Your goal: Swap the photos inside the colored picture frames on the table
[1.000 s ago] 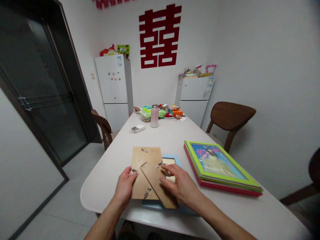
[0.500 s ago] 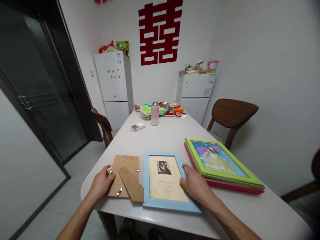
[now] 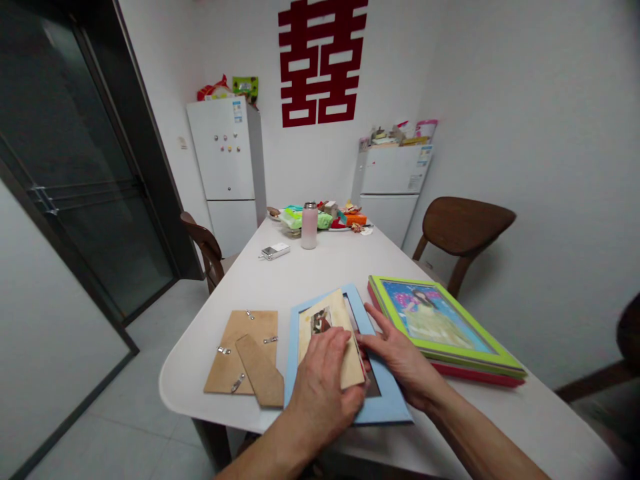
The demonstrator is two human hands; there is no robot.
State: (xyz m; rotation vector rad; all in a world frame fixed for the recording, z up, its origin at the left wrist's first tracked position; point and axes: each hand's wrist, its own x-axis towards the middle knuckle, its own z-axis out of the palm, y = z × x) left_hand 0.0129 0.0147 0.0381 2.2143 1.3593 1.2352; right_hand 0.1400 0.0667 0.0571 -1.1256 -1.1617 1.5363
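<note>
Lower centre: left hand (image 3: 327, 377) on tilted cream sheet (image 3: 340, 309), right hand (image 3: 403, 363) at right side of blue frame (image 3: 390, 408). Lower left: brown backing board (image 3: 227, 333). Lower right: green frame (image 3: 480, 357).

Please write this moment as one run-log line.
left hand: on cream sheet | right hand: touching blue frame | backing board: on table, left of frame
</note>
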